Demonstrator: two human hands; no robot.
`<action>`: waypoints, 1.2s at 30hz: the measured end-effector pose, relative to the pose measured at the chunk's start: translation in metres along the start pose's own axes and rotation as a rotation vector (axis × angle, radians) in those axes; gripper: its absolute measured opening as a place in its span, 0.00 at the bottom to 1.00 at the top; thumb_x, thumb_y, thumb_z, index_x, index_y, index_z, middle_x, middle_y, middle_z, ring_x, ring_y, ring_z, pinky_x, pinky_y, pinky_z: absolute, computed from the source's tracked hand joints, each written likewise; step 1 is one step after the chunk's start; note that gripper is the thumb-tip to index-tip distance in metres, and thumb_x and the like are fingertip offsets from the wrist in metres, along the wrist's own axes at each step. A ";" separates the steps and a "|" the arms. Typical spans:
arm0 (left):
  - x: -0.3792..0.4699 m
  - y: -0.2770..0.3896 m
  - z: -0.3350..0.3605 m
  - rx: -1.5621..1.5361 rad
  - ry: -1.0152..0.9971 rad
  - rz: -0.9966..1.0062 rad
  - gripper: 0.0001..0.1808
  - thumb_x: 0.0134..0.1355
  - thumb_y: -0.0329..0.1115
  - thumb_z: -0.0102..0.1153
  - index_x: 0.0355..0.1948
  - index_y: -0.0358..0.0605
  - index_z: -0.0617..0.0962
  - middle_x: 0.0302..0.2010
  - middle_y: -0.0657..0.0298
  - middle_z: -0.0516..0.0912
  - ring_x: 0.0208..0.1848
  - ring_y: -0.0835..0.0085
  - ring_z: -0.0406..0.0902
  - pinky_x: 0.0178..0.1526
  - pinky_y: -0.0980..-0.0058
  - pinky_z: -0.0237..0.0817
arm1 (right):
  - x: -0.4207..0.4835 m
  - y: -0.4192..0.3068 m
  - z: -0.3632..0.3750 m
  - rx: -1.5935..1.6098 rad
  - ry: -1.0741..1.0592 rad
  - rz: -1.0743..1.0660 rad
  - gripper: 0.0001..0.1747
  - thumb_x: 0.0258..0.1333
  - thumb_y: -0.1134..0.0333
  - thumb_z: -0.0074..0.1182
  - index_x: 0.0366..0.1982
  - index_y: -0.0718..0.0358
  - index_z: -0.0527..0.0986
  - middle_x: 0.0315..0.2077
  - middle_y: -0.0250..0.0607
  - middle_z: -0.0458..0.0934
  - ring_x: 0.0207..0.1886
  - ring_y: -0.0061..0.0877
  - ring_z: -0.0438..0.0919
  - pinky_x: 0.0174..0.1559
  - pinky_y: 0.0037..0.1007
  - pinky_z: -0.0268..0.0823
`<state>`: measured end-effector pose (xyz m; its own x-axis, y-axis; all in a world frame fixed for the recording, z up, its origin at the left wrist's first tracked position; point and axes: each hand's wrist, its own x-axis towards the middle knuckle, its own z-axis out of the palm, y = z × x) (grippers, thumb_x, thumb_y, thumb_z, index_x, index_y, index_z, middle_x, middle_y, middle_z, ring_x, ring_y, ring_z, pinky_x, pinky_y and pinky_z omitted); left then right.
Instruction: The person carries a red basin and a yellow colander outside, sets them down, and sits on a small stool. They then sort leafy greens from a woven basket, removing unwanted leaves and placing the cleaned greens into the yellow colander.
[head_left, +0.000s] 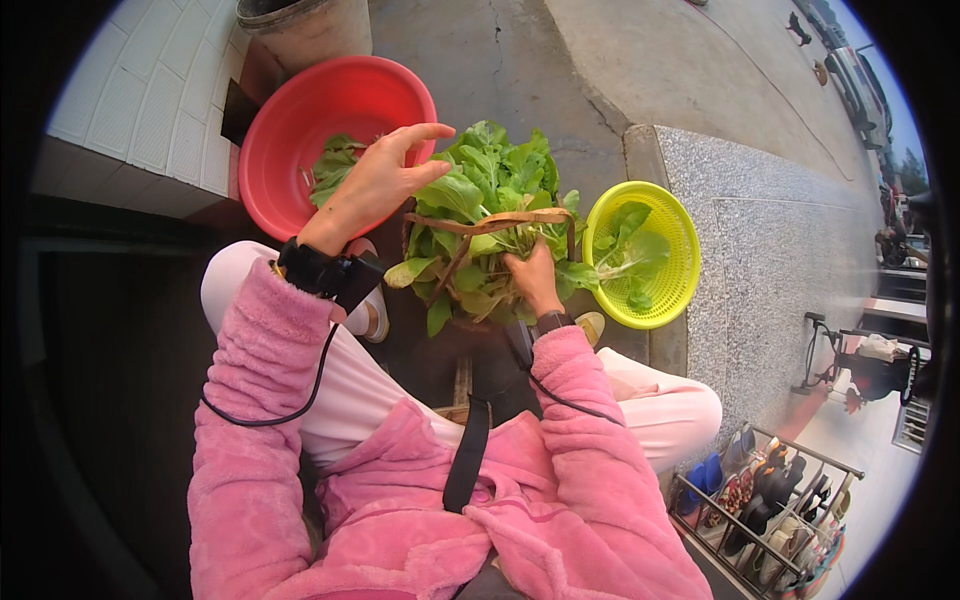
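A basket with a strip-like brown handle (517, 219) stands between my feet, heaped with leafy greens (487, 169). My right hand (536, 277) reaches in under the handle and grips the greens by their pale stems; its fingertips are hidden among them. My left hand (382, 180) is held empty, fingers apart, between the basket and a red plastic basin (262, 165). Some loose leaves (334, 169) lie in that basin, partly behind my left wrist. On the right, a yellow-green plastic colander (686, 262) holds a few leafy plants (637, 251).
A dirty pale bucket (322, 37) stands behind the basin, beside a white tiled wall (161, 82). A speckled stone step (780, 225) borders the colander. A metal rack (772, 555) of shoes is at lower right. Cables (315, 390) hang from both my wrists.
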<state>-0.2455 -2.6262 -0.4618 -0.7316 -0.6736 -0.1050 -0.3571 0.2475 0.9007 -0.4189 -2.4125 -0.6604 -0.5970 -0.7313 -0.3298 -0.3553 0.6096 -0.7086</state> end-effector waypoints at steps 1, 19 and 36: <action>0.000 -0.001 0.000 0.000 0.002 0.008 0.23 0.60 0.38 0.60 0.55 0.41 0.77 0.52 0.51 0.80 0.55 0.63 0.75 0.59 0.68 0.63 | 0.001 0.006 -0.002 0.117 -0.022 -0.065 0.38 0.47 0.60 0.64 0.58 0.71 0.65 0.48 0.57 0.76 0.52 0.46 0.75 0.55 0.38 0.66; 0.004 0.000 0.004 0.005 -0.091 -0.038 0.22 0.63 0.35 0.60 0.59 0.43 0.75 0.52 0.61 0.79 0.58 0.69 0.73 0.59 0.70 0.65 | -0.025 0.022 -0.059 0.990 -0.373 0.431 0.22 0.55 0.65 0.59 0.50 0.63 0.70 0.40 0.35 0.78 0.36 0.23 0.77 0.37 0.27 0.71; 0.004 0.003 0.008 -0.019 -0.061 0.017 0.21 0.62 0.38 0.59 0.54 0.41 0.77 0.47 0.51 0.82 0.51 0.66 0.77 0.54 0.70 0.67 | -0.019 0.010 -0.103 0.758 -0.407 0.452 0.14 0.57 0.60 0.61 0.40 0.61 0.77 0.28 0.29 0.79 0.23 0.15 0.72 0.24 0.20 0.63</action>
<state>-0.2544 -2.6221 -0.4629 -0.7719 -0.6253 -0.1147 -0.3333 0.2445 0.9105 -0.4851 -2.3613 -0.5965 -0.2181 -0.6130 -0.7594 0.4890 0.6048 -0.6286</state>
